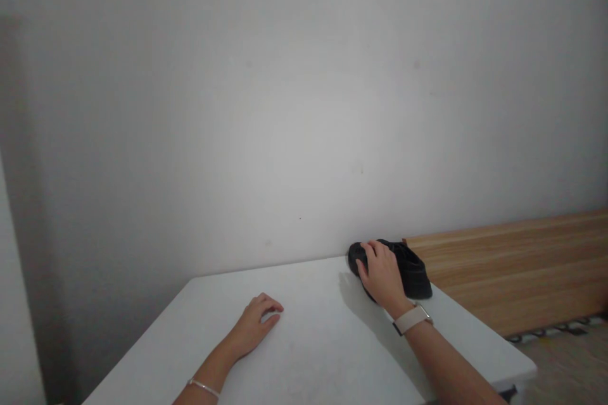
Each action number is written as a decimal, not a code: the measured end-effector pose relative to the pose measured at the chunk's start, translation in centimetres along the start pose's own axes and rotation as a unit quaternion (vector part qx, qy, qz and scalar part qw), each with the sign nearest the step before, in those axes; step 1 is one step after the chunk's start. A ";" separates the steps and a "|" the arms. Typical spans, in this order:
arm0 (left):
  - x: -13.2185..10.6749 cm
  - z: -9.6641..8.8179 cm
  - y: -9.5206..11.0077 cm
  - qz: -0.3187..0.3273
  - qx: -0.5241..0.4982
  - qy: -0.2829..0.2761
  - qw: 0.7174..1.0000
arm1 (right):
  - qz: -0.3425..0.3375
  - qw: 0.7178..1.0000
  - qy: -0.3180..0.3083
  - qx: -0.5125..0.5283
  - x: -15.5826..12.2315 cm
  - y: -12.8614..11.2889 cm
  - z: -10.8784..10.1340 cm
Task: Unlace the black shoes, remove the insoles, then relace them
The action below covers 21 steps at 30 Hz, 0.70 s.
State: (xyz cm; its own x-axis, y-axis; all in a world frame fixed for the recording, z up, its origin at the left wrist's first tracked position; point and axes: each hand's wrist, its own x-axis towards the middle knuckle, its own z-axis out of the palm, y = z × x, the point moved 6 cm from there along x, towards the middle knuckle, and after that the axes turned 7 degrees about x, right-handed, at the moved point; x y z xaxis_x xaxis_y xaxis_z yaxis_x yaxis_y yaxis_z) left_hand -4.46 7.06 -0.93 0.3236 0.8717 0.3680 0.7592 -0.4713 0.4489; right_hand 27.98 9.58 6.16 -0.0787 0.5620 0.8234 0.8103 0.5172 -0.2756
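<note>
A black shoe lies on its side at the far right corner of a white table, close to the wall. My right hand rests on top of the shoe with fingers curled over its toe end; a pale watch strap is on that wrist. My left hand lies palm down on the bare tabletop near the middle, fingers loosely bent and holding nothing. A thin bracelet circles the left wrist.
A plain white wall stands directly behind the table. A wooden panel leans along the wall to the right, beyond the table's right edge. Floor shows at the lower right.
</note>
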 end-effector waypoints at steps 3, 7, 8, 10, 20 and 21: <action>0.1 0.1 -0.2 0.001 0.006 0.003 1.000 | -0.015 0.999 -0.009 -0.036 -0.9 2.9 -1.2; 0.1 0.3 -0.3 0.001 0.014 0.005 1.000 | -0.057 0.996 -0.058 -0.027 -1.9 5.3 -0.6; 0.1 0.3 -0.3 0.000 0.015 0.007 1.000 | -0.065 0.996 -0.065 -0.019 -2.0 5.5 -0.3; 0.0 0.2 -0.3 0.000 0.016 0.009 1.000 | -0.077 0.994 -0.072 0.003 -2.0 5.6 0.4; 0.1 0.2 0.4 -0.002 0.021 0.009 1.000 | -0.135 0.975 -0.042 0.171 -3.4 -7.7 -0.3; 0.1 0.2 0.7 0.001 0.012 0.015 1.000 | -0.156 0.969 -0.043 0.185 -3.9 -9.8 -0.5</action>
State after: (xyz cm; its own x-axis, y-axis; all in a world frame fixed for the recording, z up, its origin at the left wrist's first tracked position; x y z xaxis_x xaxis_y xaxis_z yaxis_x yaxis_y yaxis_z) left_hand -3.82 6.81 -0.72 0.3084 0.8663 0.3930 0.7718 -0.4694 0.4290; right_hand 20.69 1.99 5.91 -0.3476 0.3839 0.8555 0.4771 0.8578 -0.1911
